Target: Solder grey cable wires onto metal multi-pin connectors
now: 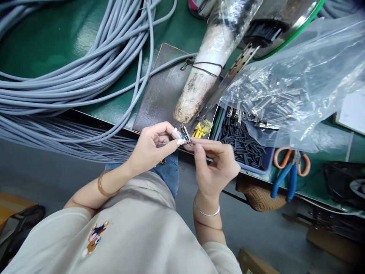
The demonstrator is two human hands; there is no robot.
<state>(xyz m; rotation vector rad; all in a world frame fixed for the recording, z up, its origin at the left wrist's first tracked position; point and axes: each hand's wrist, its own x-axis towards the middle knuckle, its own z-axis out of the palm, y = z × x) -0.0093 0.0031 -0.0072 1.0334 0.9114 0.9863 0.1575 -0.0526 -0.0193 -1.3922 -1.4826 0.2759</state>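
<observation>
My left hand point(152, 146) pinches a small metal connector point(186, 136) with coloured wires on it, thumb and forefinger closed on its left side. My right hand point(213, 163) meets it from the right, fingers curled and fingertips pressed to the same connector. Both hands hover just in front of the green bench edge, over my lap. A thin grey cable end seems to run into the connector from the left hand; its path is partly hidden.
Thick bundles of grey cable point(85, 76) cover the left of the green bench point(51, 42). A dark metal plate point(162, 91) carries a wrapped tool point(205, 64). A blue tray of black tubes point(242, 142), a plastic bag of metal parts point(291, 87), blue pliers point(286, 180) and orange scissors point(305, 161) lie to the right.
</observation>
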